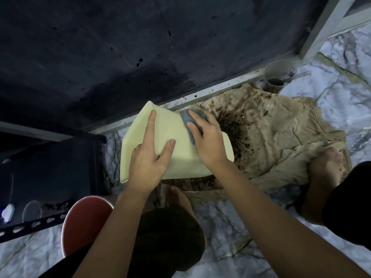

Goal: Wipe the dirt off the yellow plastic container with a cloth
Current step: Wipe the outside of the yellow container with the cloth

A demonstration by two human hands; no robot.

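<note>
The pale yellow plastic container (pixel 176 135) lies tipped over, its broad flat side facing up, at the middle of the view above a stained cloth. My left hand (pixel 149 157) presses flat on that side with fingers spread, holding the container steady. My right hand (pixel 206 141) presses a small grey cloth (pixel 192 119) against the container's upper right edge; most of the cloth is hidden under my fingers. The visible yellow surface looks clean.
A beige floor cloth (pixel 281 137) spattered with dark dirt lies under and right of the container. A dirty clear cup (pixel 278 77) stands at its far corner. A red stool (pixel 84 223) is at lower left, my bare feet (pixel 325 167) on the marble floor, dark cabinet behind.
</note>
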